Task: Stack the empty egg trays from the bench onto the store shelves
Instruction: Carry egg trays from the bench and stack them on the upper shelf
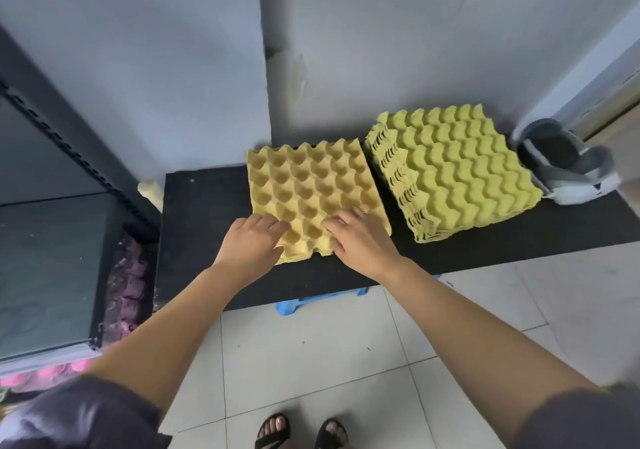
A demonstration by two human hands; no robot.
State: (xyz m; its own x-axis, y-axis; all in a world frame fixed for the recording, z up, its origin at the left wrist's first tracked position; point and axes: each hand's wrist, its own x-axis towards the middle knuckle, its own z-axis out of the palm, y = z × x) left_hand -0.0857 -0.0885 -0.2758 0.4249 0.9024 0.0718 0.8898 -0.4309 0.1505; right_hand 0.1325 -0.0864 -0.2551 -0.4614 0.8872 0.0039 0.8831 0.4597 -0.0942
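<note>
The bench (201, 213) is bounded at the far side by the wall (173, 67) and at the left by the dark shelf (52, 240). A wide bare strip of bench is seen left of the tray (311, 185), and a narrower strip is left between the tray's near edge and the bench edge. Only a thin gap is kept between the tray and the stack (457, 175) on its right. A shoe (568, 168) is placed just beside the stack, at the right end. Open tiled floor (346, 362) is seen near the person.

The tray is of yellow moulded pulp, laid flat with its cups upward, in the middle of the bench. The stack is greener, with the bumps upward.

The left hand (252, 240) is closed over the tray's near-left corner, with the fingers curled on top; its thumb is hidden. The right hand (360, 237) is placed on the near-right part, the fingers bent on the cups and the thumb pressed at the near edge, so the tray is held there.
</note>
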